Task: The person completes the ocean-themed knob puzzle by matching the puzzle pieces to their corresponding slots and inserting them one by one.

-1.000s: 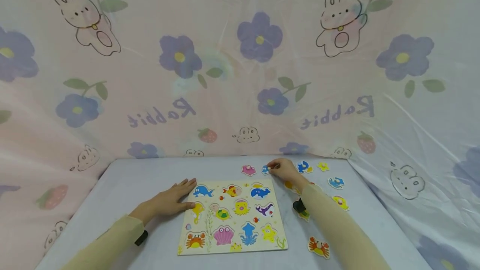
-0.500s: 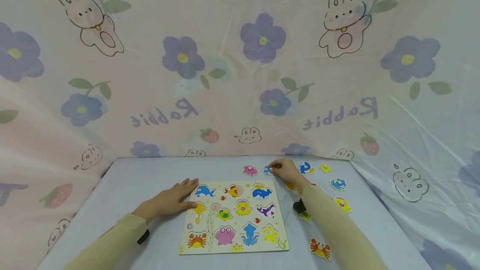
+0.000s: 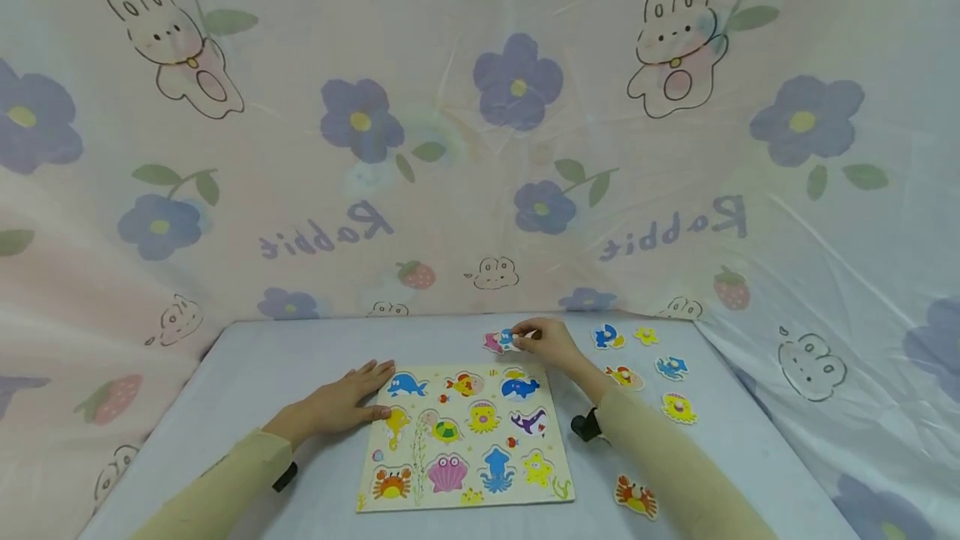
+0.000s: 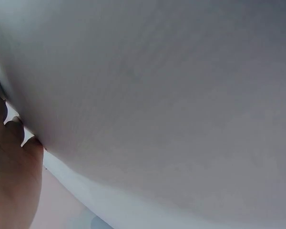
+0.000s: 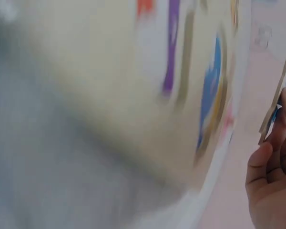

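Pinching a small blue pc, the R hand is holding it just past the puzzle board's far edge in head view, overlapping a pink pc (can't tell if they're touching). The L hand is resting w/ fingers straight, thumb at the board's L edge. Loose pcs, incl. a crab, star & octopus, are lying to the R. In L wrist view, that hand is showing only partly, at the L side. In R wrist view, thumb & fingers are gripping narrowly, the pc showing nearly edge-on, the board blurring.
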Motion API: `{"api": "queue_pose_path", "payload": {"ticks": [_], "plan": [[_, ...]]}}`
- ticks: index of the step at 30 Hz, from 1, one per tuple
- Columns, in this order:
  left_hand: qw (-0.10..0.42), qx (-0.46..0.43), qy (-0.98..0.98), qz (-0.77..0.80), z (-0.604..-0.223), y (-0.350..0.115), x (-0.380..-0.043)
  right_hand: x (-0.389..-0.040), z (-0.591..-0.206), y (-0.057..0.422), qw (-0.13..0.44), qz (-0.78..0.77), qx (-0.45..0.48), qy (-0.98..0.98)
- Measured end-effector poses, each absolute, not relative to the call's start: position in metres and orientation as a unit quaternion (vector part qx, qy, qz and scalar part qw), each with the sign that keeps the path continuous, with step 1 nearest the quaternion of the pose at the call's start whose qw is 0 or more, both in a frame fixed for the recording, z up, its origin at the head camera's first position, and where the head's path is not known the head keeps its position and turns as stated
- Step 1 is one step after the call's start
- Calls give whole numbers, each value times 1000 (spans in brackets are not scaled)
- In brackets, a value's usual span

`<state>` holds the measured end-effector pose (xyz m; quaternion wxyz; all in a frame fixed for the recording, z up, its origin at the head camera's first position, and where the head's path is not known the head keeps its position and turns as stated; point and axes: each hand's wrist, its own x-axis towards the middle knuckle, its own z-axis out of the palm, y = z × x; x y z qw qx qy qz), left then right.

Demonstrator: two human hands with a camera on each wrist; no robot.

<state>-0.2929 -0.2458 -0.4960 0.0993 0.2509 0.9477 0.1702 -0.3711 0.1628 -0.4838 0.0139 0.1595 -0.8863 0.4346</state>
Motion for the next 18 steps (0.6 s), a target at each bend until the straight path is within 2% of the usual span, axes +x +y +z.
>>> {"api": "queue_pose_path", "payload": {"ticks": [8, 14, 18], "plan": [[108, 249, 946, 180, -502, -244, -290, -344, -485, 101, -21, 424, 245, -872], [106, 245, 948, 171, -507, -248, -293, -331, -487, 64, -71, 418, 253, -869], [99, 247, 949, 170, -505, -251, -297, -332, -486, 45, -65, 408, 270, -870]]}}
